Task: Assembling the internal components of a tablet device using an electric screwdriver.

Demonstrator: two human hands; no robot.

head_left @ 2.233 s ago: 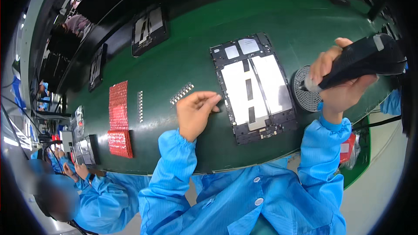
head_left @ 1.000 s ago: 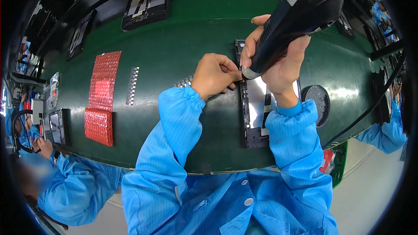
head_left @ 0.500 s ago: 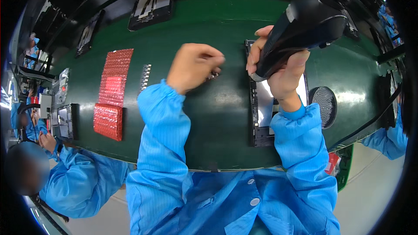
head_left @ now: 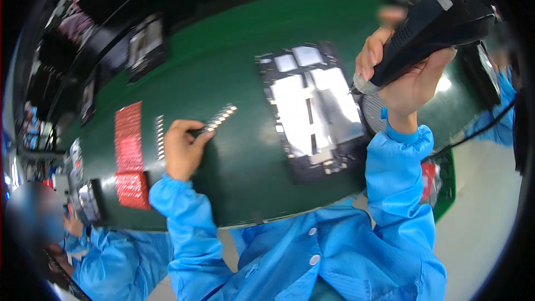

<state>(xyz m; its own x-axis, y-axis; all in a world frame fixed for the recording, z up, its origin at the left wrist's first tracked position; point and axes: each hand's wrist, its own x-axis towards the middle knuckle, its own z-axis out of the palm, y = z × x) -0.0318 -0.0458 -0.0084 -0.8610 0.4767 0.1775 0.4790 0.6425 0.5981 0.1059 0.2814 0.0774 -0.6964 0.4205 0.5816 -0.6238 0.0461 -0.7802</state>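
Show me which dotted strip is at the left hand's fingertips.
The slanted strip: its lower end is at the fingertips of the left hand. The other strip lies between that hand and the red wrap.

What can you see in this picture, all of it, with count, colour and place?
Flat rectangular open device with silvery panels: one, black, centre
Handheld power tool with thin tip: one, black, upper right
Narrow strips of small parts: two, black and white, left of centre
Round dish: one, grey, right of the device, partly hidden
Bubble wrap: spread length plus folded bundle, red, left
Similar flat devices: at least three, dark, left
Plastic bin: one, green, lower right
Tabletop: one, green, beneath
Co-worker's sleeve: blue, lower left
Left grip: one, bare, at the slanted strip's near end
Right grip: one, bare, around the tool
Own sleeves: two, blue, lower middle
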